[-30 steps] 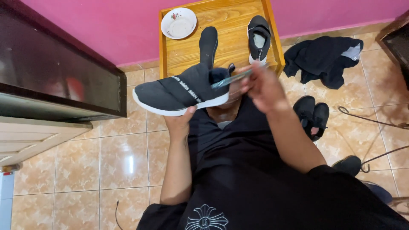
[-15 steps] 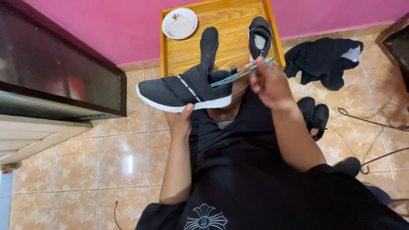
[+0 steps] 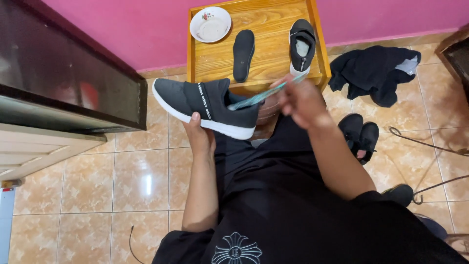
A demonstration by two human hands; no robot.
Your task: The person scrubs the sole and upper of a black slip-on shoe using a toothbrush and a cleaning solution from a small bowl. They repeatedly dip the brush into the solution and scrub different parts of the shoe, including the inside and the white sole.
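Over the lap, my left hand (image 3: 199,138) grips the shoe (image 3: 207,105), right hand (image 3: 302,100) pinching the insole (image 3: 254,100), half-inserted, rest sticking out.

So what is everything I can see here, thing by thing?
shoe in hand: one, dark grey with white sole, held up over the floor
thin strip: one, pale greenish, poking into that shoe's opening
wooden tray table: one, orange-brown, against the pink wall
dish: one, white, back left of the table
insole: one, black, middle of the table
second shoe: one, black, right side of the table
dark garment: one, black, on the tiles right of the table
small shoes: a pair, black, on the floor
left hand: under the held shoe's sole
right hand: pinching the strip
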